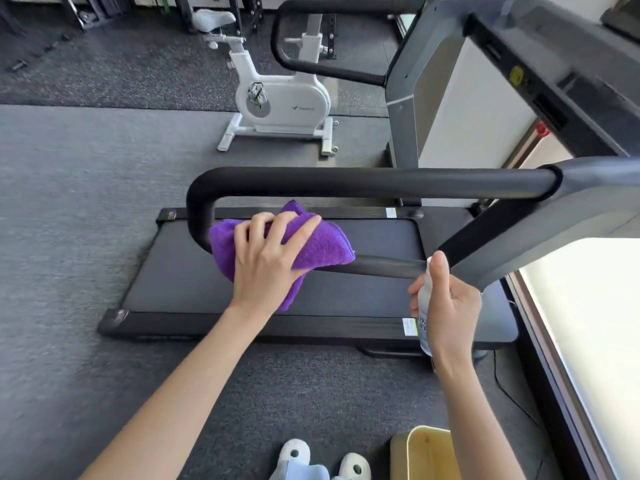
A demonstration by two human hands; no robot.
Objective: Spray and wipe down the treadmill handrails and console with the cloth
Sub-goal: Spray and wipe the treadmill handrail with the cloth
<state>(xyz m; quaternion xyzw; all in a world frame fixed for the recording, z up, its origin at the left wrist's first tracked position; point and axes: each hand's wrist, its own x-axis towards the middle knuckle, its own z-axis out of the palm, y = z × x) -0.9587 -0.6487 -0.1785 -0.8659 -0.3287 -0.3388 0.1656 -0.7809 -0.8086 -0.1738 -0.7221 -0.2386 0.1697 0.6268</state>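
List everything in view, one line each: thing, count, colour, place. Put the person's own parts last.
cloth: one, purple, draped over the near handrail
spray bottle: one, clear, upright beside the handrail
handrail: two, black, near and far side
treadmill deck: one, black, on the floor
exercise bike: one, white, behind the treadmill
bin: one, yellow, bottom edge
slippers: two, pale, bottom edge
left hand: presses the cloth
right hand: grips the spray bottle
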